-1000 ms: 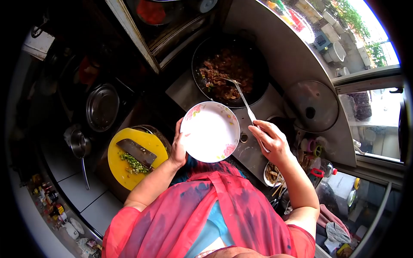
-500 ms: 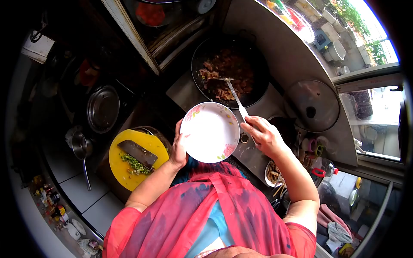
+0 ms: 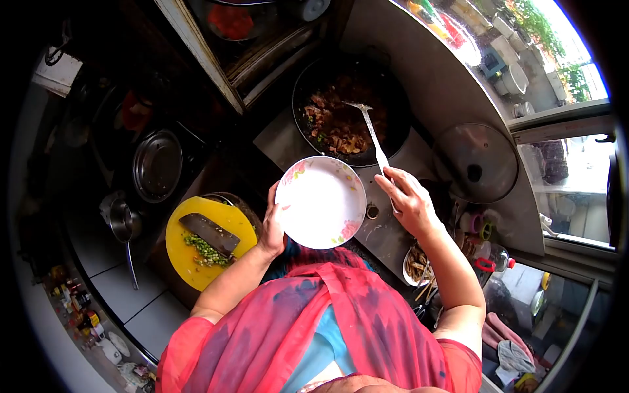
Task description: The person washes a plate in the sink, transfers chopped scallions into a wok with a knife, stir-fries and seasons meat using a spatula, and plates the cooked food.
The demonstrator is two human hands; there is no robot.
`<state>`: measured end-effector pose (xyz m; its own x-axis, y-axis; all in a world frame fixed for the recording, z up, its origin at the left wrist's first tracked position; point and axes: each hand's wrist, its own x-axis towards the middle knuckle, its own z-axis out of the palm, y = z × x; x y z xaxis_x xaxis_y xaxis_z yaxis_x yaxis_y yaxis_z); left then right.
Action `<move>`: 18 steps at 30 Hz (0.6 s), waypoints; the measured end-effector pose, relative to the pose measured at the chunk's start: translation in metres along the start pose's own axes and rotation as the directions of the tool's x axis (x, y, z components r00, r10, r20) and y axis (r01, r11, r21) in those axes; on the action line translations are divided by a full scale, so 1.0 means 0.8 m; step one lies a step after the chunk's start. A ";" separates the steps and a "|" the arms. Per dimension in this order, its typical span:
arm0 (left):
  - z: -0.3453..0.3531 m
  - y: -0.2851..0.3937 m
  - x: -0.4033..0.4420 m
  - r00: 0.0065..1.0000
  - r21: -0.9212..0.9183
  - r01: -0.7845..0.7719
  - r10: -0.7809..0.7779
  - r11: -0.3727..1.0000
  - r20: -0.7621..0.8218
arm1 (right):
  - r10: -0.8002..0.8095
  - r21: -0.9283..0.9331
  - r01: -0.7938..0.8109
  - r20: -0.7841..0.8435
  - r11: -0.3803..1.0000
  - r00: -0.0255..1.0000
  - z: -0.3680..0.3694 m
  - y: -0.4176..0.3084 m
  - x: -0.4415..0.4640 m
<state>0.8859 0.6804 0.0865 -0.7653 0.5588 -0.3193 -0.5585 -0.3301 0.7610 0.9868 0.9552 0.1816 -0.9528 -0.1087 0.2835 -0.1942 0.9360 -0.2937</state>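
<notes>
At the stove before me, two hands work apart. The left hand (image 3: 273,226) is clamped on the edge of a floral dish (image 3: 320,202), face up beside the wok (image 3: 393,98), seemingly so its inside stays clear. The right hand (image 3: 407,203) grips a spatula (image 3: 373,134) by its handle, probably keeping fingers from heat; its head is over the food (image 3: 341,141).

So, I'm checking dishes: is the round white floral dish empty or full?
Empty: the dish in the left hand shows its bare white inside.
</notes>
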 end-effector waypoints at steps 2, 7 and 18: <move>0.000 -0.001 0.000 1.000 0.017 0.001 -0.002 1.000 0.011 | 0.000 0.009 0.000 -0.017 1.000 1.000 0.010 0.006 0.004; -0.002 -0.003 0.011 0.999 0.018 0.016 -0.017 1.000 0.039 | 0.050 0.054 -0.044 -0.119 0.998 0.992 0.023 0.013 0.028; 0.014 0.006 0.002 0.996 -0.050 0.061 -0.057 0.997 0.068 | 0.062 0.060 -0.060 -0.031 0.996 0.998 0.000 0.005 -0.003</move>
<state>0.8854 0.6882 0.0963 -0.7084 0.6275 -0.3232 -0.6195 -0.3332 0.7107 0.9883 0.9594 0.1797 -0.9552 -0.0404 0.2932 -0.1507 0.9190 -0.3643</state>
